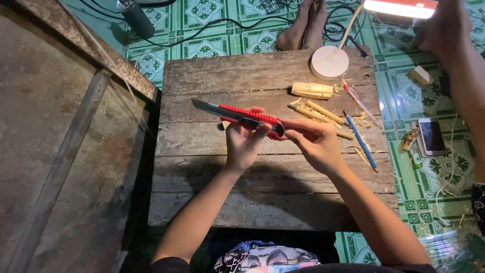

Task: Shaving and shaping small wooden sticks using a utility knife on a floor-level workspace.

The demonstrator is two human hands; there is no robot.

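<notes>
**Both hands on a red utility knife over the plank table**

Patterned cloth [265, 258] at the bottom edge lies closest to the head camera, and both bare forearms rise from it over a worn wooden plank table [252, 197]. Left hand [242, 144] has its fingers curled around the middle of a red utility knife [240, 115], thumb against its body. Right hand [316, 144] pinches the knife's rear end with its fingertips. The knife hangs just above the table's middle, its grey blade end pointing left and slightly up.

Beyond the hands lie carved bamboo pieces [318, 101] with pale shavings, a blue pen [359, 139] and a red pen [361, 103]. A white round lamp base [329, 62] stands at the far edge. A phone [432, 136] rests on the green tiled floor [212, 30] to the right. Another person's arm [467, 60] reaches up to the lit lamp head [400, 7].
</notes>
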